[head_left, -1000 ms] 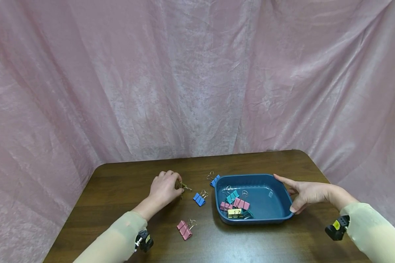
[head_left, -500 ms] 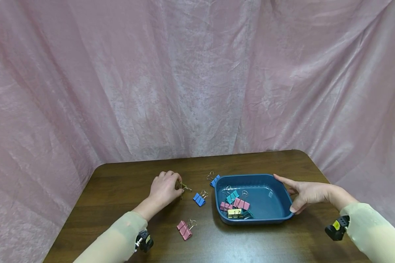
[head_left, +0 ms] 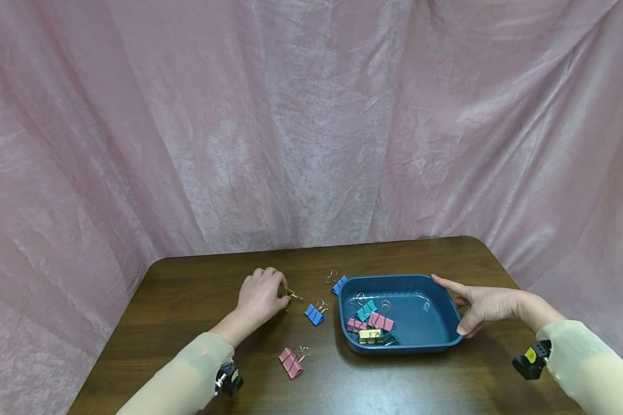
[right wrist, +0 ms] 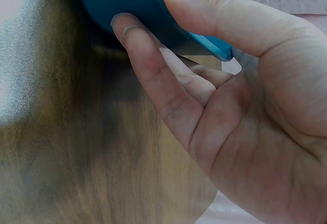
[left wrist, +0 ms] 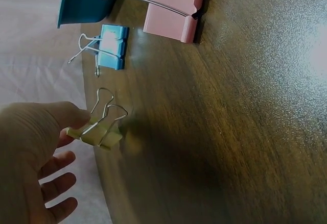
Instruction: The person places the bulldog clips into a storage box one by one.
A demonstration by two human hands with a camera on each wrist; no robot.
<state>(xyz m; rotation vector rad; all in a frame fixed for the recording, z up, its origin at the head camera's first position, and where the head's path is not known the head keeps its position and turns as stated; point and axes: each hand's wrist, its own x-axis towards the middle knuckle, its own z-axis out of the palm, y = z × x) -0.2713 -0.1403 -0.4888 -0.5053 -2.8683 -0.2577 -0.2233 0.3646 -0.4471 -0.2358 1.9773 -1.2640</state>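
Note:
In the head view my left hand (head_left: 258,297) is over the left-middle of the table. Its thumb and index finger pinch a yellow binder clip (left wrist: 97,133), whose wire handles stick out in the left wrist view; the other fingers are loosely bent. At the right, my right hand (head_left: 490,305) grips the end of a dark blue tray (head_left: 420,328), thumb at the rim and a finger against the outer wall in the right wrist view. Inside the tray's left part lie teal clips (head_left: 366,310), pink clips (head_left: 381,321) and a yellow clip (head_left: 370,336).
On the brown table (head_left: 187,311), a blue binder clip (head_left: 314,314) lies between left hand and tray. Another blue clip (head_left: 339,285) is by the tray's far left corner. Nearer the front lies a pink binder clip (head_left: 291,363). A pink curtain (head_left: 311,127) hangs behind.
My left hand has shifted very slightly, still with the yellow binder clip at its fingertips. The right hand and the tray look unmoved.

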